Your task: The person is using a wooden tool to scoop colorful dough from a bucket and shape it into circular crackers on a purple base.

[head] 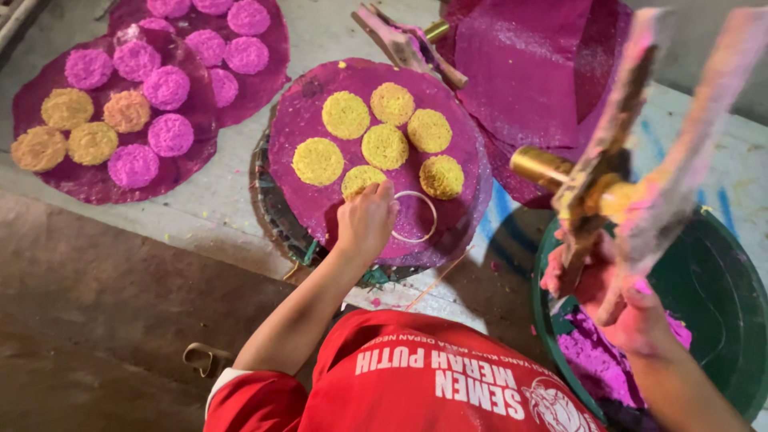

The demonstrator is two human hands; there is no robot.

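My left hand [366,220] is resting on the middle round magenta mat [304,120], fingers curled loosely, fingertips pinching the rim of a thin pale ring [414,217] that is lying flat on the mat's near edge. The ring is sitting just beside the nearest yellow disc [362,179] and apart from the other 5. It looks light and stiff, a hoop with nothing inside it; I judge a 2-finger pinch on the rim is enough, lifting straight up so it is not dragging across the mat.

The 6 yellow discs are looking crumbly, like pressed threads or noodles, still soft. I would not be gripping them; a nudge would probably be breaking an edge. The mat itself seems thin and floppy, lying on a dark round stand [276,210] on the worktop [232,172].

My right hand [632,308] is closed around a wooden press [632,152] with a brass barrel [540,166], holding it by the lower ends of its 2 long arms, raised over a green tub [720,280] holding pink dough [596,360]. The press is blurred. It looks heavy at the top and dusted with powder, so likely slippery; low on the handles, near the barrel, seems the steadier hold.

Far left, another mat [96,180] is carrying pink and orange discs [166,86].
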